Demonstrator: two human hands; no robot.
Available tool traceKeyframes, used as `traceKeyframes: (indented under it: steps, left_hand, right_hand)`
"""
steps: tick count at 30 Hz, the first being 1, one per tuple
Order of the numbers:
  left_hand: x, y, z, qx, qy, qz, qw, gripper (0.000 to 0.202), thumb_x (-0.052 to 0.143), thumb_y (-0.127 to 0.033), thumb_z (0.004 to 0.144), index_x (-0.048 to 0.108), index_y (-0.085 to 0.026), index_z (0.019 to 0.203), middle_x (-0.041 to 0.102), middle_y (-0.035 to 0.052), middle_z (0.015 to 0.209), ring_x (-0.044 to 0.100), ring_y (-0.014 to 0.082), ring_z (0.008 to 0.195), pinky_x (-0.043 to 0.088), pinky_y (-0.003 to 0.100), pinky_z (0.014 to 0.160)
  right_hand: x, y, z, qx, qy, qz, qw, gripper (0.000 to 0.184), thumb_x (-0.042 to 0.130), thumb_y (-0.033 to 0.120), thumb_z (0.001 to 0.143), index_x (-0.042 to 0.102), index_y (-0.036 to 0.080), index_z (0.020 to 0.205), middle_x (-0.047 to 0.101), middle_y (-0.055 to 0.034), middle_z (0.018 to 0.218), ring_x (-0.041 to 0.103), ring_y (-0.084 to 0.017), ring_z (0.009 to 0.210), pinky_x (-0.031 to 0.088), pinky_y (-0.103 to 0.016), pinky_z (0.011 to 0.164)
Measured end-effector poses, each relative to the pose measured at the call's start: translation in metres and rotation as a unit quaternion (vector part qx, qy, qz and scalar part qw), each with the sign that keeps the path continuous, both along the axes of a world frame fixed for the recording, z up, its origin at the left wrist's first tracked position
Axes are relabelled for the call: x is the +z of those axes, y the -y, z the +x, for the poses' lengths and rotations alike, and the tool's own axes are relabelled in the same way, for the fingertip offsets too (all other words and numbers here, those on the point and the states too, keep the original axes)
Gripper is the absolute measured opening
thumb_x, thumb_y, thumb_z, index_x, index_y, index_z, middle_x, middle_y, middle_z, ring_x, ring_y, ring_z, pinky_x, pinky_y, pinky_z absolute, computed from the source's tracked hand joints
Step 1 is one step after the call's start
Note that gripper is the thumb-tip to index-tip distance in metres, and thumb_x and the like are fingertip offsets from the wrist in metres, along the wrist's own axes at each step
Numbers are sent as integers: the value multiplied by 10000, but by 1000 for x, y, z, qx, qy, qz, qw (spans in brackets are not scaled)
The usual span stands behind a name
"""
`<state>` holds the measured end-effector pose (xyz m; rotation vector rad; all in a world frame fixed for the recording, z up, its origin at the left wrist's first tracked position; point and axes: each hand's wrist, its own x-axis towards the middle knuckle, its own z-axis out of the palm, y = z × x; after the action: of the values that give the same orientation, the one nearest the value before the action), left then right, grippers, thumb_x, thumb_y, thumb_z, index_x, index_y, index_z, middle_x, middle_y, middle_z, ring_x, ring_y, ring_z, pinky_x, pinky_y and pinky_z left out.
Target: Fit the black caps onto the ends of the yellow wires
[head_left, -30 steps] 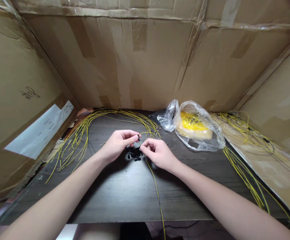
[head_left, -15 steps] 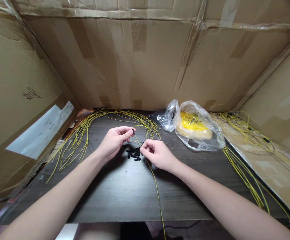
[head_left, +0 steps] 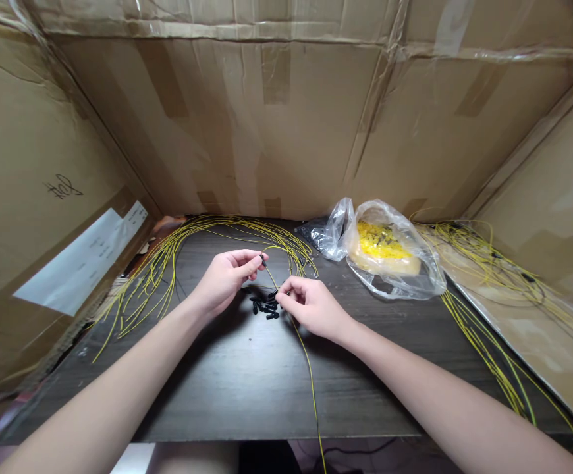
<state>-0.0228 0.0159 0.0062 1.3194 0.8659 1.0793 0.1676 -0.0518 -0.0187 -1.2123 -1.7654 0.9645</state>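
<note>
My left hand (head_left: 227, 280) is raised slightly over the dark table (head_left: 247, 382), its thumb and forefinger pinched on the end of a thin yellow wire (head_left: 308, 368) with a small black cap on the tip. My right hand (head_left: 311, 306) pinches the same wire a little lower, and the wire runs on toward me off the table's front edge. A small pile of black caps (head_left: 265, 306) lies on the table between the two hands.
A bundle of yellow wires (head_left: 168, 253) curves across the back left of the table. A clear plastic bag (head_left: 390, 253) with small yellow parts sits at the right, and more yellow wires (head_left: 484, 336) lie beyond it. Cardboard walls (head_left: 286, 118) enclose the table.
My left hand has drawn up and to the left, away from my right hand, carrying the wire's capped end. My right hand has stayed close to the pile of caps.
</note>
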Motion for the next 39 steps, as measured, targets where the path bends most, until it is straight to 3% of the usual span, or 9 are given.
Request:
traceKeyframes:
  steps: [8,15,39]
  left_hand:
    - [1,7,2,-67,-49,19,996,202,802,-304,748,772,-157,883,703,72,865,582,144,754,428,247,658]
    - [2,7,6,-14,-27,31,999,231,825,-305,713,775,-156,882,698,66,826,568,138,705,425,252,633]
    - [13,3,1,32,99,23,994,237,857,-256,683,781,-138,875,690,59,863,570,110,713,471,248,693]
  right_hand:
    - [-1,0,0,-3,-33,4,999,165,563,309,886,610,171,807,522,36,618,441,-88,545,349,-206,540]
    - [-1,-2,1,-3,-43,13,999,168,555,304,891,585,171,792,525,34,618,449,-92,550,343,-207,532]
    - [-6,-3,-1,16,12,-2,1000,165,554,285,886,590,174,770,514,42,588,441,-89,535,328,-209,526]
